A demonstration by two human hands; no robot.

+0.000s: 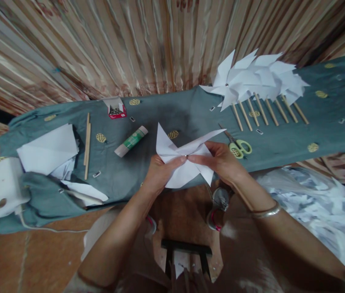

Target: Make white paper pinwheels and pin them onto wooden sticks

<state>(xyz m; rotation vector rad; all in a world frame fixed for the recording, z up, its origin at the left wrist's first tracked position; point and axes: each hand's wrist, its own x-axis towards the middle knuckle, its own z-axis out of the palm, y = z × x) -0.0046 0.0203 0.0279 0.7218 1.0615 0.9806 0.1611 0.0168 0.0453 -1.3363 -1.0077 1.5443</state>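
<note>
A white paper pinwheel (184, 160) is held at its centre by both hands, just above the near edge of a grey-green cloth (282, 138). My left hand (160, 173) grips it from the left, thumb pressed on the middle. My right hand (221, 160) pinches the centre from the right; a small pin seems to sit there. A silver bangle (267, 211) rings my right wrist. Green-handled scissors (238, 146) lie just right of my right hand.
Finished white pinwheels on wooden sticks (260, 79) lie at the back right. A glue stick (131, 141), a red pin box (116, 110), loose sticks (87, 142), paper sheets (49, 150) and a white block (4, 185) lie left. Paper scraps (315, 203) lie lower right.
</note>
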